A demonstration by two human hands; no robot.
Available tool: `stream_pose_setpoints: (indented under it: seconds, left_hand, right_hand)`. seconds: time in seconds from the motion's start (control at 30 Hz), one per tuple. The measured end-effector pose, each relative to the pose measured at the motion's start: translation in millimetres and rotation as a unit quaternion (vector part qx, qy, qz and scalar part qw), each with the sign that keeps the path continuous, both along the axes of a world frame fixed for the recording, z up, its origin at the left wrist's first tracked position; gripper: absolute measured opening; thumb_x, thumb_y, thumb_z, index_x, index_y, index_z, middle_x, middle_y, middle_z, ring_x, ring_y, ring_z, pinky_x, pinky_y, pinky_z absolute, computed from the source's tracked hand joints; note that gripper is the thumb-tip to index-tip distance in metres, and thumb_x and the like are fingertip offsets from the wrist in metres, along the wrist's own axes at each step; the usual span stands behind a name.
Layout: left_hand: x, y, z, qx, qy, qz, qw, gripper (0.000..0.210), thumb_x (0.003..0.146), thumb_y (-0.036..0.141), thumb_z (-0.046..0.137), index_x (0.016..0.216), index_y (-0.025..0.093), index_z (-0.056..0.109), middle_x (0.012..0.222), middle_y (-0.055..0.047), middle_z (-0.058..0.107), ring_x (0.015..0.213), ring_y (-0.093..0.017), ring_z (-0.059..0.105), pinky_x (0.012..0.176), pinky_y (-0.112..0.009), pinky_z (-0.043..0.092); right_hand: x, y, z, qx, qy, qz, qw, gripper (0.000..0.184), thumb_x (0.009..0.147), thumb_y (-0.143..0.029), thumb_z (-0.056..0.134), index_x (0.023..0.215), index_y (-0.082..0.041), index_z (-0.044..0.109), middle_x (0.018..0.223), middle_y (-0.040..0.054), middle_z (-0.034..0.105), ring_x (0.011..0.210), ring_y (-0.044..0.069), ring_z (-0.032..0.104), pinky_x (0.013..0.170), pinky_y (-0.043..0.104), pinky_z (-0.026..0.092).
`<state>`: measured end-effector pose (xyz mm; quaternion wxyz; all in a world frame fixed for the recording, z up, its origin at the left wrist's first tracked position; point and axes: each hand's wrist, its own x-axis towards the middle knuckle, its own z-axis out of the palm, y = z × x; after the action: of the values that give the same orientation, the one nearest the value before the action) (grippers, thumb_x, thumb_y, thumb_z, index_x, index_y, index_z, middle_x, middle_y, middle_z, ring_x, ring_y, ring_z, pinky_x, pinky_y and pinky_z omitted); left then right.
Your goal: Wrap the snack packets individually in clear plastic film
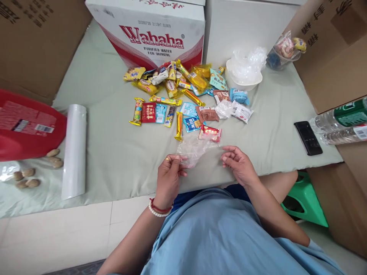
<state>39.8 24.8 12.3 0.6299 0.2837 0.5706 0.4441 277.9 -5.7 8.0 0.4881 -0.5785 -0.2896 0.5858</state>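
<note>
A clear, crinkled plastic bag [195,149] is pinched along its left side by my left hand [171,172], thumb over the fingers. My right hand [238,163] is at the bag's other end, its index finger stretched toward the bag's edge and the other fingers loosely bent. I see nothing between those fingers. Just beyond the bag lie a red snack packet [210,132], a gold-wrapped stick [179,126] and a blue packet [192,124]. A brown packet [207,113] and a white packet [242,111] are farther off.
More wrapped snacks [172,88] are heaped before a Wahaha carton [160,38]. A white bowl [243,81] holds clear plastic bags. On the left are a plastic roll [74,152], a red bag [25,126] and walnuts [33,183]; on the right, a phone [308,138] and bottles [341,116].
</note>
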Motion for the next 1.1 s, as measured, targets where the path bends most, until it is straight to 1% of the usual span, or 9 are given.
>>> stream_pose_setpoints:
  seconds: [0.13,0.3,0.4,0.47,0.67,0.77,0.9,1.03,1.1]
  left_hand:
    - [1.7,-3.5,5.8,-0.011,-0.019,-0.003,1.0,0.054,0.074,0.064,0.083,0.085,0.02,0.053,0.101,-0.004,0.073,0.064,-0.012,0.068,0.045,-0.019,0.049]
    - [14.6,-12.5,7.5,0.037,-0.002,-0.063,0.997,0.051,0.087,0.068,0.073,0.092,0.02,0.056,0.11,-0.007,0.073,0.066,-0.012,0.069,0.048,-0.021,0.056]
    - [16.3,-12.6,9.2,0.065,0.014,-0.075,0.995,0.049,0.091,0.067,0.07,0.094,0.02,0.058,0.113,-0.009,0.073,0.072,-0.013,0.07,0.049,-0.022,0.058]
    - [14.2,-10.5,9.9,0.07,0.017,-0.062,0.995,0.049,0.092,0.068,0.069,0.093,0.02,0.058,0.113,-0.009,0.073,0.073,-0.014,0.071,0.048,-0.021,0.057]
    - [8.2,-9.1,9.3,0.075,0.02,-0.031,0.997,0.048,0.092,0.067,0.069,0.09,0.02,0.057,0.111,-0.009,0.074,0.075,-0.015,0.072,0.049,-0.02,0.056]
    - [10.7,-13.2,12.8,0.083,0.018,-0.06,0.995,0.046,0.095,0.065,0.066,0.092,0.019,0.058,0.116,-0.011,0.074,0.073,-0.015,0.072,0.049,-0.022,0.056]
    - [9.8,-18.2,18.9,0.099,0.033,-0.11,0.988,0.041,0.096,0.061,0.064,0.09,0.02,0.064,0.119,-0.013,0.075,0.079,-0.019,0.074,0.052,-0.025,0.056]
    - [-2.2,-19.7,16.6,0.14,0.104,-0.147,0.974,0.037,0.094,0.051,0.065,0.073,0.021,0.065,0.104,-0.011,0.078,0.098,-0.025,0.073,0.082,-0.035,0.059]
    - [-8.4,-18.8,13.9,0.149,0.122,-0.15,0.97,0.04,0.097,0.055,0.058,0.078,0.021,0.069,0.102,-0.011,0.078,0.104,-0.027,0.071,0.093,-0.039,0.056]
  right_hand:
    - [-8.1,-3.2,4.2,0.015,-0.074,0.064,0.995,0.04,0.081,-0.056,0.084,0.089,-0.022,0.065,0.073,-0.0029,0.059,0.064,0.012,0.054,0.06,0.026,0.05]
    - [-38.5,-6.9,12.3,0.162,-0.233,0.133,0.95,0.047,0.078,-0.051,0.09,0.11,-0.025,0.067,0.108,0.0061,0.068,0.092,0.02,0.063,0.077,0.033,0.056]
    - [-44.4,-2.3,15.0,0.215,-0.284,0.158,0.921,0.022,0.094,-0.045,0.075,0.101,-0.025,0.07,0.098,0.0061,0.069,0.088,0.02,0.062,0.074,0.033,0.053]
    - [-40.6,1.1,15.8,0.205,-0.273,0.152,0.928,0.02,0.1,-0.042,0.067,0.092,-0.024,0.069,0.087,0.0038,0.067,0.08,0.018,0.061,0.072,0.032,0.051]
    - [-27.7,2.5,12.9,0.092,-0.175,0.102,0.975,0.032,0.094,-0.054,0.073,0.088,-0.023,0.066,0.078,-0.0004,0.061,0.071,0.014,0.054,0.064,0.027,0.047]
    - [-28.0,4.8,11.5,0.081,-0.153,0.074,0.982,0.04,0.091,-0.057,0.075,0.112,-0.025,0.066,0.108,0.0045,0.067,0.082,0.015,0.057,0.064,0.027,0.051]
    - [-20.7,19.6,13.7,0.119,-0.161,0.038,0.979,0.074,0.081,-0.054,0.087,0.144,-0.035,0.054,0.15,0.0072,0.052,0.09,0.015,0.059,0.076,0.031,0.058]
    - [-10.8,34.8,17.9,0.172,-0.171,0.084,0.966,0.034,0.085,-0.054,0.083,0.106,-0.029,0.076,0.131,0.0076,0.066,0.108,0.022,0.065,0.09,0.038,0.06]
    - [-11.4,36.5,19.4,0.192,-0.18,0.109,0.958,0.027,0.088,-0.055,0.08,0.091,-0.028,0.078,0.116,0.0082,0.071,0.113,0.025,0.066,0.093,0.04,0.059]
